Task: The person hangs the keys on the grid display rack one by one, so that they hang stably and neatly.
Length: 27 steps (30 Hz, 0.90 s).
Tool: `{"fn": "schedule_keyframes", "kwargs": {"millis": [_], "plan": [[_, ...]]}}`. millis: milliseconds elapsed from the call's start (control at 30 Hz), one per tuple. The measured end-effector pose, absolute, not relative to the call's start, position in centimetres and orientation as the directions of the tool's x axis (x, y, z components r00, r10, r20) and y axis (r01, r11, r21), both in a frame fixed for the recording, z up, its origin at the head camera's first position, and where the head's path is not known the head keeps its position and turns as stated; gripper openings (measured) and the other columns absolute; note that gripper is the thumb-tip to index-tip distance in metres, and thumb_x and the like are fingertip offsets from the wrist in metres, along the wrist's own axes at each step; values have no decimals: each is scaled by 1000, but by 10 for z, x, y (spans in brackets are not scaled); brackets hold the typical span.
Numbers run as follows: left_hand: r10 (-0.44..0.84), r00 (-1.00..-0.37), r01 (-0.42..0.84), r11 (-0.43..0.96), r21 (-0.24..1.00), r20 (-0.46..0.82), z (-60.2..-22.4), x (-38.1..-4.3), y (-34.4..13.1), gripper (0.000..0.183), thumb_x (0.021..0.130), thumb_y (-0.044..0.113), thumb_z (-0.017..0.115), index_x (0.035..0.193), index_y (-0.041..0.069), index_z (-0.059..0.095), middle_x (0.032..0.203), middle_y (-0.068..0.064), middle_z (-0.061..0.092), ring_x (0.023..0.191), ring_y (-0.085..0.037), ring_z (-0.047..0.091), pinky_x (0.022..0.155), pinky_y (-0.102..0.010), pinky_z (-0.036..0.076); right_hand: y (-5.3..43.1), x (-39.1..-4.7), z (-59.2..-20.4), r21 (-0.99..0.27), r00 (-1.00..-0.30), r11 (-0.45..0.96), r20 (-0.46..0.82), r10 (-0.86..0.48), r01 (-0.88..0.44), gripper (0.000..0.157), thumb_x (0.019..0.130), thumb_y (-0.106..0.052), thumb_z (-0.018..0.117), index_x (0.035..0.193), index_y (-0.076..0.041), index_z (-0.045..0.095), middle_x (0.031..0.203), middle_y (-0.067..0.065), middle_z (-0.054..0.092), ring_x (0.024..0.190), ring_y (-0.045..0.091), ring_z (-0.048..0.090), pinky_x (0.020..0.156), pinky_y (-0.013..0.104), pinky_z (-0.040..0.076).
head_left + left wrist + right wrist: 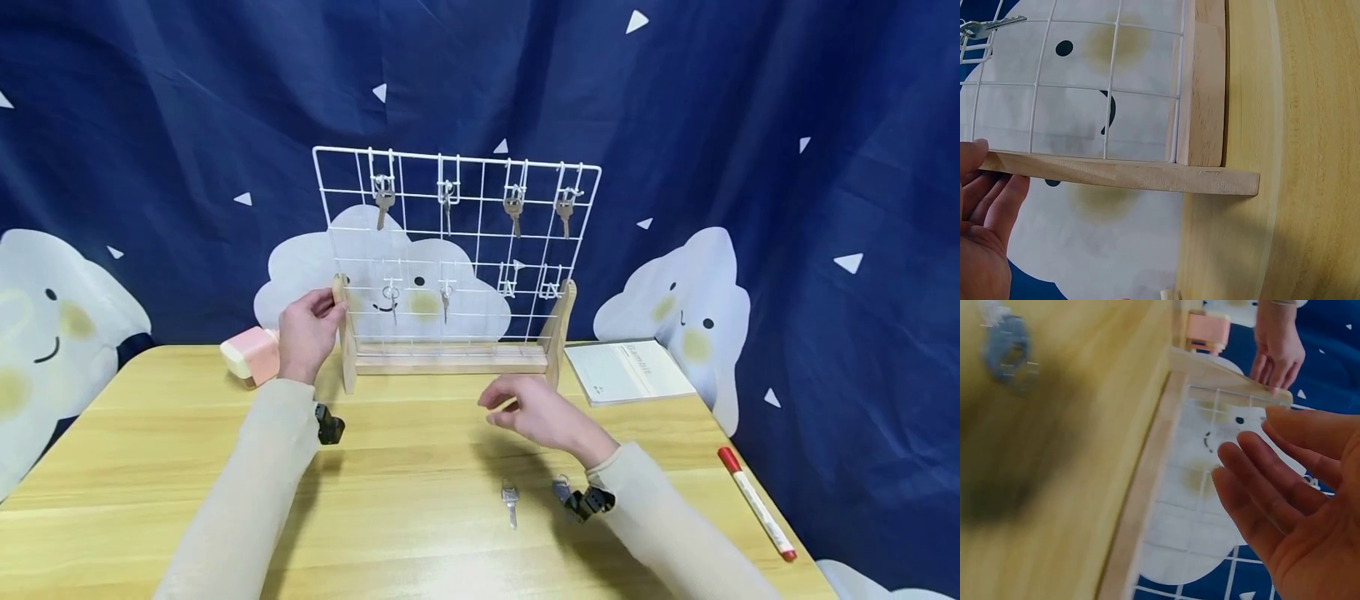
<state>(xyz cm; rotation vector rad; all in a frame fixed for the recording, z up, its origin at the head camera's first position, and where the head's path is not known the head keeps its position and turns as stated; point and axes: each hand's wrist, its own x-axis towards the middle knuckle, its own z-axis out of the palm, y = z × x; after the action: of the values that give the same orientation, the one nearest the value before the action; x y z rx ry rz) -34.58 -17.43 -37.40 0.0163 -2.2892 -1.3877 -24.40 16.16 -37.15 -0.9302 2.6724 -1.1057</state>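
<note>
A white wire grid rack (457, 236) stands upright in a wooden frame, with keys (384, 200) hanging from several hooks along its top. Lower down, two more keys (446, 302) hang on the left side. My left hand (309, 332) grips the rack's left wooden post (1122, 175), thumb on one side and fingers on the other. In front of the rack my right hand (536, 412) hovers above the table, fingers loosely bent and nothing in them. A single key (510, 502) lies on the table below it. Another key (561, 487) lies partly hidden by the right wrist camera.
Two wire hooks (551, 283) sit at the grid's lower right. A pink and white block-shaped object (255, 356) is left of the rack. To the right lie a notebook (630, 371) and a red-capped marker (757, 504). A dark blue curtain (712, 108) hangs behind the table.
</note>
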Motion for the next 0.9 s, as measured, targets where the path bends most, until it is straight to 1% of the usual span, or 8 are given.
{"fn": "schedule_keyframes", "kwargs": {"millis": [167, 233, 333, 467, 600, 700, 800, 900], "plan": [[-241, -894, 221, 497, 839, 378, -373, -348, -173, 33, 97, 12, 63, 127, -2, 63, 120, -20, 65, 110, -28, 64, 92, -36, 52, 176, -233, -390, -647, -776, 556, 90, -624, -522, 21, 87, 3, 68, 108, -1, 69, 104, 9, 68, 98, 23, 64, 88, 44, 53], [-240, -894, 222, 496, 839, 378, -373, -348, -172, 33, 97, 11, 62, 127, -2, 63, 120, -20, 66, 109, -28, 64, 92, -37, 52, 181, -229, -396, -628, -773, 574, 71, -631, -526, 20, 87, 2, 69, 106, -3, 70, 104, 6, 68, 99, 24, 64, 88, 46, 53], [-242, -893, 222, 495, 840, 379, -373, -349, -172, 32, 97, 11, 63, 126, -2, 64, 119, -19, 66, 109, -27, 64, 91, -37, 53, 187, -223, -404, -602, -774, 606, 31, -633, -520, 19, 86, -2, 71, 105, -7, 71, 104, -2, 67, 102, 24, 63, 91, 47, 50], [-240, -896, 219, 495, 841, 374, -372, -349, -173, 33, 97, 13, 62, 127, -2, 63, 120, -18, 66, 109, -26, 64, 92, -37, 53, 191, -217, -414, -553, -772, 650, -20, -635, -520, 23, 83, -9, 76, 105, -12, 72, 106, -8, 65, 104, 20, 58, 94, 42, 47], [-239, -897, 219, 489, 844, 372, -371, -347, -174, 33, 97, 12, 62, 127, -2, 63, 120, -19, 66, 110, -26, 64, 93, -37, 52, 191, -211, -421, -488, -774, 690, -46, -631, -534, 28, 80, -16, 80, 106, -12, 72, 105, -7, 62, 101, 17, 52, 91, 36, 47], [-243, -896, 218, 490, 844, 372, -370, -346, -173, 33, 97, 12, 62, 127, -3, 63, 120, -20, 65, 110, -27, 64, 93, -37, 52, 189, -209, -425, -457, -777, 705, -47, -628, -543, 30, 80, -18, 81, 107, -10, 71, 102, -6, 60, 97, 15, 52, 89, 33, 48], [-249, -894, 216, 490, 845, 373, -370, -345, -173, 33, 97, 12, 63, 127, -2, 63, 120, -20, 65, 109, -27, 64, 92, -37, 52, 187, -208, -428, -463, -771, 696, -41, -635, -549, 27, 81, -15, 80, 105, -9, 71, 95, -5, 58, 90, 13, 53, 83, 29, 49], [-252, -893, 212, 495, 843, 373, -370, -344, -173, 34, 97, 13, 63, 128, -2, 63, 120, -20, 65, 109, -28, 64, 92, -38, 52, 186, -208, -432, -483, -762, 679, -36, -647, -553, 20, 81, -9, 78, 100, -9, 70, 90, -6, 55, 82, 11, 54, 75, 25, 49]]}}
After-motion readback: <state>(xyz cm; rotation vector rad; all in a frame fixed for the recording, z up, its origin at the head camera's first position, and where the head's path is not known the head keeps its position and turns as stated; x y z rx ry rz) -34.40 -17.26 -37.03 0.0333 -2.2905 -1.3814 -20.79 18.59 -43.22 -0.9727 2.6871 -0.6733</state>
